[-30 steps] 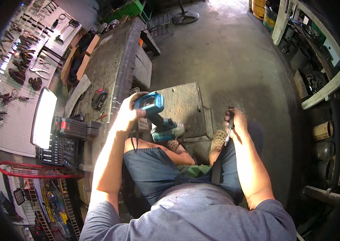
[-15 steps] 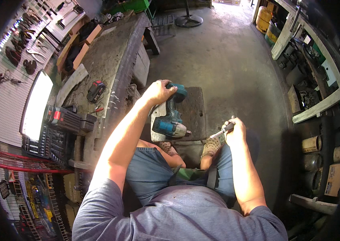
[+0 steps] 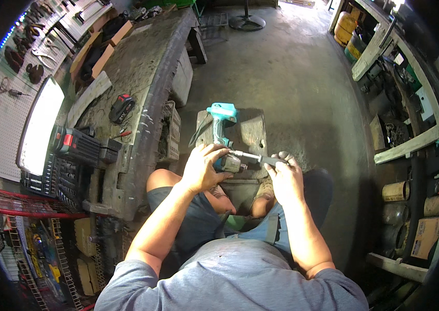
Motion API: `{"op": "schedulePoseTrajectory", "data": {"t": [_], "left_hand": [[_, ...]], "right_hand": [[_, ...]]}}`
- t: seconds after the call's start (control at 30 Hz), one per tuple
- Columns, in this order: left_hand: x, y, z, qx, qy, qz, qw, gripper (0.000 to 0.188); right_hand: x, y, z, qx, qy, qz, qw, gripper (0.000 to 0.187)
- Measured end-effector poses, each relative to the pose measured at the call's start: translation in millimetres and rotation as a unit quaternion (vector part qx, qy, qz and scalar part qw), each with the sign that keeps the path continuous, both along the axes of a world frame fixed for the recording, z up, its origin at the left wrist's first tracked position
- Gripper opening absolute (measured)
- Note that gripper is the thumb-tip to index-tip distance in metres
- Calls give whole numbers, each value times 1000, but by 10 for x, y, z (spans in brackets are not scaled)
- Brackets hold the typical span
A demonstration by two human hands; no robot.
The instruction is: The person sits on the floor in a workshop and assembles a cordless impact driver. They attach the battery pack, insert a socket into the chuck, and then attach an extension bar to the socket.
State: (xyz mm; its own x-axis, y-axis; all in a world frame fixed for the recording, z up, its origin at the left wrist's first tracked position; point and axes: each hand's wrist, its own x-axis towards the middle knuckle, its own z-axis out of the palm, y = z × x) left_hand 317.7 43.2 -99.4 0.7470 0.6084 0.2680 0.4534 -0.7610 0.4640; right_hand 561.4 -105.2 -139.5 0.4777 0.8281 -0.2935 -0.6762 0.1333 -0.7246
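A teal cordless impact wrench [image 3: 223, 127] lies on a worn wooden board [image 3: 253, 129] in front of my knees, its handle pointing away from me. My left hand [image 3: 201, 170] is curled round its motor housing near the nose, hiding much of that end. In my right hand [image 3: 286, 179] is a screwdriver [image 3: 248, 156], gripped by its dark handle. The screwdriver's shaft points left across the wrench, and its tip ends by my left fingers. Whether the tip touches the wrench I cannot tell.
To the left runs a workbench [image 3: 141, 67] with a battery pack [image 3: 122, 108], a lit lamp panel [image 3: 43, 124] and a socket set [image 3: 64, 181]. A pegboard of hand tools is beyond it. Wooden shelving [image 3: 409, 142] stands along the right; a round metal base [image 3: 247, 23] is far ahead.
My left hand has moved from the wrench's handle end down to its housing. The wrench has turned slightly. My right hand has brought the screwdriver leftward over the wrench.
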Motion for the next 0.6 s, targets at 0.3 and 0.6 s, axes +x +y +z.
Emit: {"op": "schedulePoseTrajectory", "data": {"t": [0.3, 0.6], "left_hand": [[-4, -4, 45, -38, -13, 11, 999, 69], [-20, 92, 79, -76, 45, -1, 996, 65]], "right_hand": [[90, 15, 31, -64, -141, 39, 987, 24], [149, 78, -128, -81, -182, 70, 977, 26]]}}
